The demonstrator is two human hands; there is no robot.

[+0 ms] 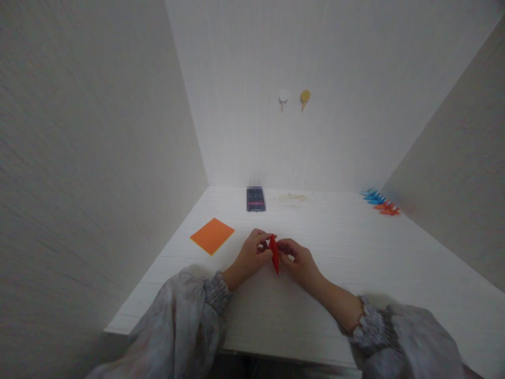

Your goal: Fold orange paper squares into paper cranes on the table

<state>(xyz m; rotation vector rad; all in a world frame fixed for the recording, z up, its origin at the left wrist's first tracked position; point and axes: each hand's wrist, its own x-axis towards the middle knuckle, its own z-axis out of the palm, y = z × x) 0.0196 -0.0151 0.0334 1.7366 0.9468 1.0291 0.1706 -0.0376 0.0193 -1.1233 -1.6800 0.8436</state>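
Between my two hands, a piece of folded red origami paper stands tilted on edge above the white table. My left hand pinches its left side with thumb and fingers; a ring shows on one finger. From the right, my right hand closes its fingertips on the paper's other face. Part of the fold is hidden behind the fingers. Left of my hands lies a flat stack or sheet of orange square paper with a thin yellow edge.
A dark blurred-out object lies near the back wall. Beside it are pale beige bits. Folded blue paper cranes and orange-red paper cranes line the right wall. White hook and yellow hook hang on the back wall.
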